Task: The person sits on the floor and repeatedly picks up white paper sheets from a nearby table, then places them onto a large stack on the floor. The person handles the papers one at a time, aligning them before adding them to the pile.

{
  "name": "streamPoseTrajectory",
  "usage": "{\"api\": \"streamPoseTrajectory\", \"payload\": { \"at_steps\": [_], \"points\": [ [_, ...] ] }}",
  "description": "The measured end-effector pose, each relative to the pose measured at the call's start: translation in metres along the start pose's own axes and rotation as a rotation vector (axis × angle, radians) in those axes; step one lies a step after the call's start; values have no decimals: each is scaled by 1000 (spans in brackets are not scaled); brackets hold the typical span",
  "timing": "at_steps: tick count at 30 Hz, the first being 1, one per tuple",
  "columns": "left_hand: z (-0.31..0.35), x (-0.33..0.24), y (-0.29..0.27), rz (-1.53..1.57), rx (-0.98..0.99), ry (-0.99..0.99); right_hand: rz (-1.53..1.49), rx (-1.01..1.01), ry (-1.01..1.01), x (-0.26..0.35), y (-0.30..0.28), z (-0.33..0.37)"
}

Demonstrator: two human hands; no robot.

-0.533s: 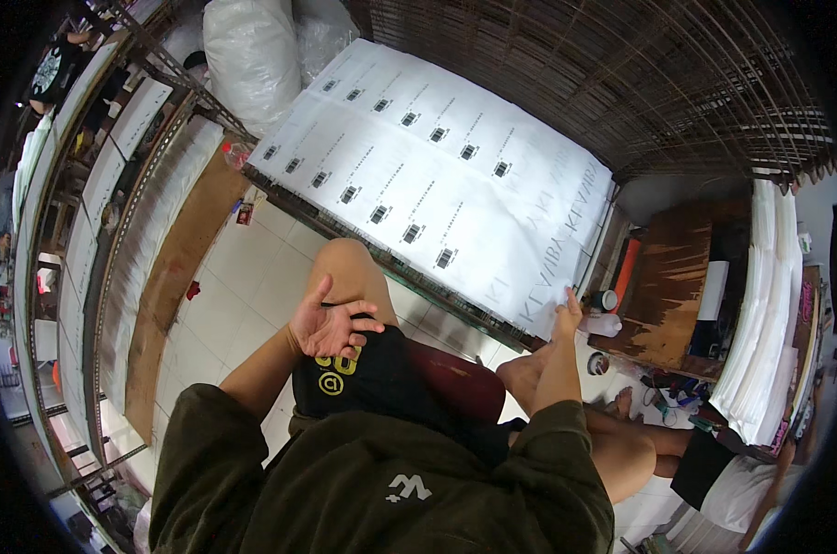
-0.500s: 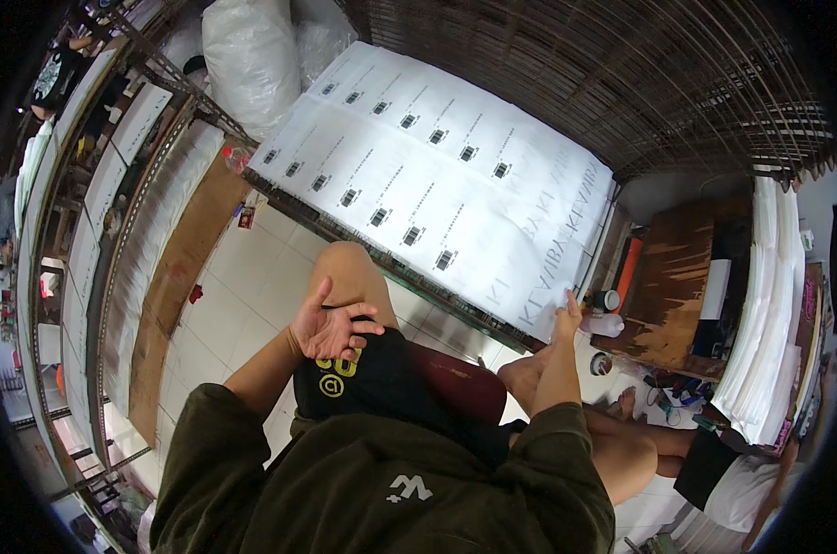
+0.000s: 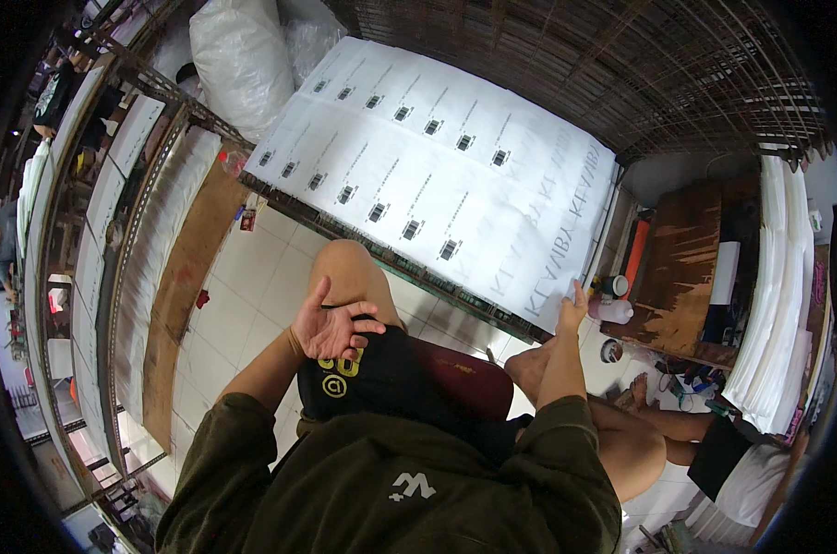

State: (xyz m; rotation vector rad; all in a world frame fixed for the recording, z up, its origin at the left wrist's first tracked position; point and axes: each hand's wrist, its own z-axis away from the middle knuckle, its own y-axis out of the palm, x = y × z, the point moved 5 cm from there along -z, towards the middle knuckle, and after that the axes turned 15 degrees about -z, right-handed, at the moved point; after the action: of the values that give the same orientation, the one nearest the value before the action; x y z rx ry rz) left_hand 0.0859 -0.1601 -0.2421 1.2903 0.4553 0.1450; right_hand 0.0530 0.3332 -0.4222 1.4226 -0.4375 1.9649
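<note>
A large white printed sheet (image 3: 437, 185), marked with rows of small dark print and larger faint lettering at its right end, lies across a low table with a metal edge (image 3: 409, 272). My right hand (image 3: 572, 314) is at the sheet's near right corner, thumb and finger closed on its edge. Palm up, my left hand (image 3: 337, 331) rests over my left thigh, fingers apart and holding nothing. The lettering looks as if it shows through from the underside or a layer below; I cannot tell which.
Wire racks (image 3: 603, 65) rise behind the table. A bulging white plastic sack (image 3: 238, 69) stands at the far left, above shelving with a brown board (image 3: 183, 305). Right of my hand are a clear bottle (image 3: 614, 311) and stacked white sheets (image 3: 771, 305). Another person's leg (image 3: 654, 420) shows at lower right.
My right hand has its fingers drawn in more closely at the sheet's corner. The sheet's right end shows different ripples and lettering. The left hand stays put while the view shifts slightly.
</note>
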Motion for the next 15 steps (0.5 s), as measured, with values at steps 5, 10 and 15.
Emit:
{"api": "streamPoseTrajectory", "payload": {
  "at_steps": [5, 10, 15],
  "points": [
    [5, 4, -1, 10, -22, 13, 91, 76, -120, -13, -6, -16],
    [-2, 1, -2, 41, -70, 0, 59, 48, -141, -40, -29, -40],
    [4, 7, -5, 53, -67, 24, 152, 53, -65, -31, -7, -24]
  ]
}}
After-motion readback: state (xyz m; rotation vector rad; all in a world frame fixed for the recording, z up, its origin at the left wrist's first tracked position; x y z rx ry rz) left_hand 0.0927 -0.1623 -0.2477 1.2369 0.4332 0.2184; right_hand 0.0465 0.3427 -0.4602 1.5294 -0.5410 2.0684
